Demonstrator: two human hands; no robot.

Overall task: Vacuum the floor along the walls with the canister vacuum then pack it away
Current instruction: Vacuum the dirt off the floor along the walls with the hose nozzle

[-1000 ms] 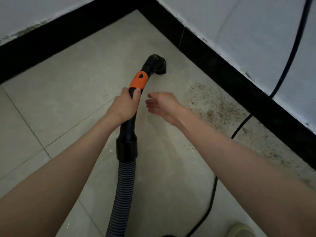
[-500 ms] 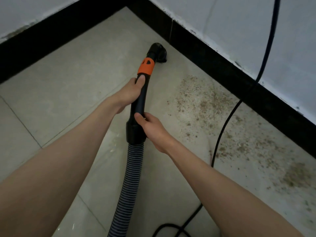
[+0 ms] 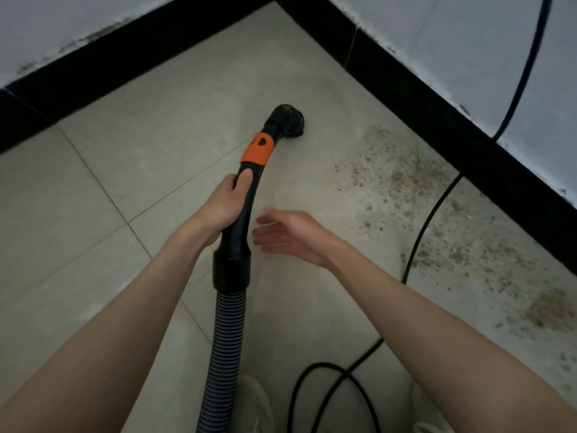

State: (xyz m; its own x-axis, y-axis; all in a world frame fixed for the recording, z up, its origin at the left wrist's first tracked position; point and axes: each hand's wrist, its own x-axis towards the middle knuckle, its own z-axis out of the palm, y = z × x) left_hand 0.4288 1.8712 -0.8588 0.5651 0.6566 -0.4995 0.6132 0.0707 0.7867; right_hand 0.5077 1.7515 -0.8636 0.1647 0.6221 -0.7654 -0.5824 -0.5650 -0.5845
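Black vacuum handle [image 3: 246,210] at the centre of the frame, curving up toward a small round nozzle [image 3: 288,120] that sits on the floor [image 3: 156,126] just above centre, near the corner where the two walls meet but apart from both. Orange collar [image 3: 256,150] around the handle just below the nozzle. Ribbed grey hose [image 3: 223,354] joined to the lower end of the handle at a wide black cuff and running down out of the bottom edge. Left hand [image 3: 223,207] wrapped around the handle below the orange collar, fingers curled round it, thumb lying up along its top. Right hand [image 3: 287,234] just right of the handle, apart from it, fingers straight and loosely together, blurred, holding nothing. Pale floor tiles with thin joints across the left half. Brown speckled dirt [image 3: 393,179] spread over the floor at right, along the black skirting [image 3: 437,120] of the right wall. Black cable [image 3: 418,242] dropping down the white wall at upper right, crossing the skirting and the dirt, then looping on the floor at bottom centre. Light shoes [image 3: 259,404] partly visible at the bottom edge, either side of the cable loop.
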